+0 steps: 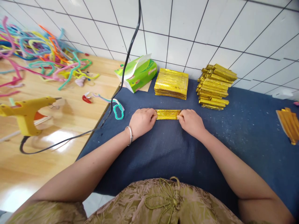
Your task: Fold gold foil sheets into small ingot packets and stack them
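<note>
A narrow strip of folded gold foil paper (167, 114) lies crosswise on the dark blue cloth (168, 149). My left hand (143, 123), with a silver bangle at the wrist, grips its left end with curled fingers. At the other end, my right hand (191, 123) pinches the strip between thumb and fingers. Just beyond stands a stack of flat gold foil sheets (171, 81). To the right of that stack, a pile of folded gold strips (215, 87) is heaped near the wall.
A green tissue pack (140, 73) sits at the back. On the wooden table (93, 93) at left are a yellow glue gun (30, 112) and tangled pipe cleaners (53, 56). A black cable (126, 62) hangs across. More gold strips (289, 124) lie far right.
</note>
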Tool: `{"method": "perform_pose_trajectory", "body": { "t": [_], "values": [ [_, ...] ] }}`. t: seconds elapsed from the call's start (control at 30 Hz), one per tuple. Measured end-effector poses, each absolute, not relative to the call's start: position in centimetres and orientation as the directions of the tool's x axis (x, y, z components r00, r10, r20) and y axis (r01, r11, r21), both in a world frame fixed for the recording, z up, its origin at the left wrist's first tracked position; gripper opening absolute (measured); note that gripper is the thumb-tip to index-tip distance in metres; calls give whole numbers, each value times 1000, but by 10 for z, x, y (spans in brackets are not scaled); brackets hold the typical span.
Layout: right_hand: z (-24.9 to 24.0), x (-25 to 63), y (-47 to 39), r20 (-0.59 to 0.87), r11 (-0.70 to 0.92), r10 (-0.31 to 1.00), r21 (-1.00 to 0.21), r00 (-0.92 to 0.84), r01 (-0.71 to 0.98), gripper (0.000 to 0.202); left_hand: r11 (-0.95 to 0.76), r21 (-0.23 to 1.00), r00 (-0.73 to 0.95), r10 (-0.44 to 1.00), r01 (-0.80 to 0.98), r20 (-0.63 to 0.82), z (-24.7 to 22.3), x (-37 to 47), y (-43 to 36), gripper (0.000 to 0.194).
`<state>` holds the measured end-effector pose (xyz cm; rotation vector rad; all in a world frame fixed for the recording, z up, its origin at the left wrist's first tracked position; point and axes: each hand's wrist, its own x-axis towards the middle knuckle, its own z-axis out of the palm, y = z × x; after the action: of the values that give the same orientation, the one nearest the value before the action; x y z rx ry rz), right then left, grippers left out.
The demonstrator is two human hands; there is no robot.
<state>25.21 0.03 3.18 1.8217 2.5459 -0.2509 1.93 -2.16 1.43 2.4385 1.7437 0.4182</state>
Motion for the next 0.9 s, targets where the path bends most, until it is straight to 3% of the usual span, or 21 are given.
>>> {"method": "perform_pose_trajectory", "body": {
  "t": [0.6, 0.8, 0.9],
  "values": [
    [34, 247, 2, -91, 314, 944, -56, -318, 948, 26, -379, 216, 342, 921, 900, 188, 14, 22, -24, 14],
    [35, 250, 1, -106, 265, 958, -40, -268, 963, 27, -508, 68, 484, 847, 858, 221, 17, 25, -26, 24],
    [34, 253, 2, -100, 264, 959, -31, -266, 964, 29, -617, 55, 596, 776, 785, 206, 16, 24, -26, 31]
  ]
}}
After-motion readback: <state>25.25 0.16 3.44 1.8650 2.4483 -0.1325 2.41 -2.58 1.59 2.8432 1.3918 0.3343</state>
